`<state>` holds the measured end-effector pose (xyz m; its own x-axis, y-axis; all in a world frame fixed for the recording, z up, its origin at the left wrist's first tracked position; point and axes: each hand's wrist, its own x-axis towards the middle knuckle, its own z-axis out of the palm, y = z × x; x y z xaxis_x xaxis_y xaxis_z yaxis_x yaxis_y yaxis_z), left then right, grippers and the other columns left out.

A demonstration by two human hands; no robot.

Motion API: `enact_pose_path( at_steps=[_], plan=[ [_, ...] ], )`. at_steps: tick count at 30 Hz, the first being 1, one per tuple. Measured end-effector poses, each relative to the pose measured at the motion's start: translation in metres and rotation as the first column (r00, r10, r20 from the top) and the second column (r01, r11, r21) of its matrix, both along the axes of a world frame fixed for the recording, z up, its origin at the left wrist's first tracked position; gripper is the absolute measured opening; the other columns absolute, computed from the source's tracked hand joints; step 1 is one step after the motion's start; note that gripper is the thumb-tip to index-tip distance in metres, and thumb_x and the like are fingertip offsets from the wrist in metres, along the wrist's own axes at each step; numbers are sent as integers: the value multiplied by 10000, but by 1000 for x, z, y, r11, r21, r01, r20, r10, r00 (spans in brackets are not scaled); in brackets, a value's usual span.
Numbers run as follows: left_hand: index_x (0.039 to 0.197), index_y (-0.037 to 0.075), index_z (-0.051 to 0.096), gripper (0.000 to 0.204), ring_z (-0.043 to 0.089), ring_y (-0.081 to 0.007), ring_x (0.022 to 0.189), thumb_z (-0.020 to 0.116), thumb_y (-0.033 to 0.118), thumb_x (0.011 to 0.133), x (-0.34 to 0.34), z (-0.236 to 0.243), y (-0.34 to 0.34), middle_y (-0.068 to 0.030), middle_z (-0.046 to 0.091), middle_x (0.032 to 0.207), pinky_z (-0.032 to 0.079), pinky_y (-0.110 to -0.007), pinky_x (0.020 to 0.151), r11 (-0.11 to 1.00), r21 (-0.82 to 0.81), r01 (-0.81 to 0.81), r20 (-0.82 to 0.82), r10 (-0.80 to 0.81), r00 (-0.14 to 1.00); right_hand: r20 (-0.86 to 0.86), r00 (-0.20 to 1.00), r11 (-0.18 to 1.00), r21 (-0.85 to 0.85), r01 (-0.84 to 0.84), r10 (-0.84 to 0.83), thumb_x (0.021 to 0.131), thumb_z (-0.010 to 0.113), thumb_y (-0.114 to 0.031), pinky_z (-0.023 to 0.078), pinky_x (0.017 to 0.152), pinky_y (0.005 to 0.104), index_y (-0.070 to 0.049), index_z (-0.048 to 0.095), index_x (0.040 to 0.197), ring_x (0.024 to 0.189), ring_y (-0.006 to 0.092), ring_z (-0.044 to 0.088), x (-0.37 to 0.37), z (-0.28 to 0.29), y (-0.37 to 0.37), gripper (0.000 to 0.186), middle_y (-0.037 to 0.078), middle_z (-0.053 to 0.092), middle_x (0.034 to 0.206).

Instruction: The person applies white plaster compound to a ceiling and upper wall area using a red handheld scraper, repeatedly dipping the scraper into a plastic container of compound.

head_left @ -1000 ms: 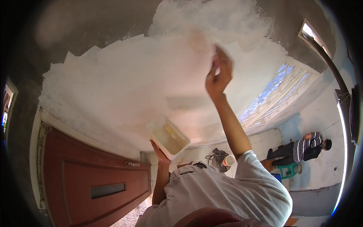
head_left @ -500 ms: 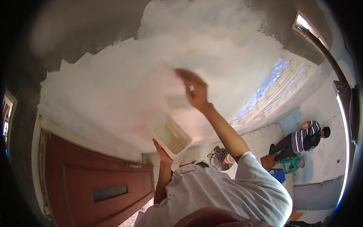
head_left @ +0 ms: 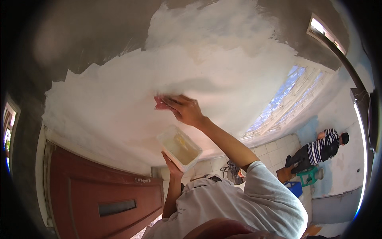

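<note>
My right hand [head_left: 186,109] is closed round a small red putty spreader [head_left: 162,102], its edge at the white-coated part of the wall [head_left: 119,91]. Below it, my left hand [head_left: 172,162] supports a white rectangular tub [head_left: 181,147] from its side and underside. The tub is tilted, so its inside shows, with pale putty and a yellowish smear. My left fingers are partly hidden behind the tub. Bare grey cement [head_left: 99,32] borders the white coat with a ragged edge.
A reddish-brown door [head_left: 83,183] stands at the lower left. On the right is a barred window [head_left: 274,99]. Farther right, a person in a striped top [head_left: 320,147] is beside a green stool [head_left: 306,177] and a blue crate [head_left: 294,188].
My right hand has moved left and down across the wall, and the red spreader now shows clearly. The tub in my left hand has stayed nearly in place.
</note>
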<state>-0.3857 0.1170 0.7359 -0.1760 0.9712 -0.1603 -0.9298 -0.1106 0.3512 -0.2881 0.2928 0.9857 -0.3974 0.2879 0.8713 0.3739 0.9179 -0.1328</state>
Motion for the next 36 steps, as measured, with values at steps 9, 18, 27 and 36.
enact_pose_path(
  at_steps=[9,18,27,36],
  plan=[
    [1578,203,376,770,489,-322,1384,384,725,1013,5,5,5,-59,464,1558,436,-510,1140,1000,-9,-18,29,18,999,-627,778,937,244,250,-45,940,569,115,566,877,298,22,685,1257,1007,207,710,97,161,56,350,150,727,1223],
    [1598,217,353,816,470,-351,1418,368,762,991,9,36,4,-70,452,1585,421,-596,1139,983,182,26,61,-37,997,-417,830,830,253,496,-369,916,670,-94,608,821,365,-132,682,1359,1115,293,719,7,157,65,444,117,658,1390],
    [1595,189,365,779,443,-296,1428,340,723,1028,-18,30,12,-41,430,1593,376,-489,1190,994,73,-80,-144,90,985,-112,900,848,-303,-434,421,949,530,11,607,785,356,-123,648,1330,961,259,746,-17,34,-22,421,115,717,1244],
    [1602,165,331,855,502,-282,1391,222,775,1012,-38,76,-8,-74,464,1561,441,-472,1158,963,115,-243,-106,256,961,-445,875,409,-774,-484,192,992,674,-16,415,655,199,-43,602,1118,755,38,515,25,14,-76,148,-35,652,933]
  ],
)
